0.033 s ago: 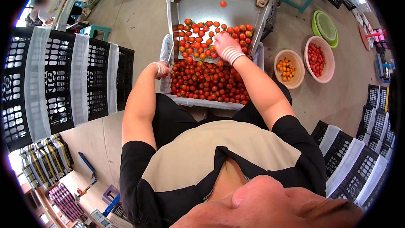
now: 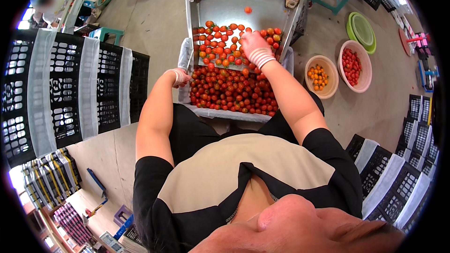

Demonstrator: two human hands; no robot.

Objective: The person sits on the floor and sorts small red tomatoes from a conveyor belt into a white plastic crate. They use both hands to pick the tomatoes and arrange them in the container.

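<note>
Glossy tomatoes (image 2: 229, 92); smooth metal tray (image 2: 225, 4); seemingly plastic bowls (image 2: 366, 70).

Produce-sorting workshop: tomatoes (image 2: 229, 89) on metal chute (image 2: 225, 4), black crates (image 2: 64, 91) stacked, basins (image 2: 363, 85) on concrete floor (image 2: 152, 18).

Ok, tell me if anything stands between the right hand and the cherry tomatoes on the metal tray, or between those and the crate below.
Nothing visible does. The right hand is among the cherry tomatoes on the metal tray, with no barrier visible along its edge toward the lined crate.
</note>
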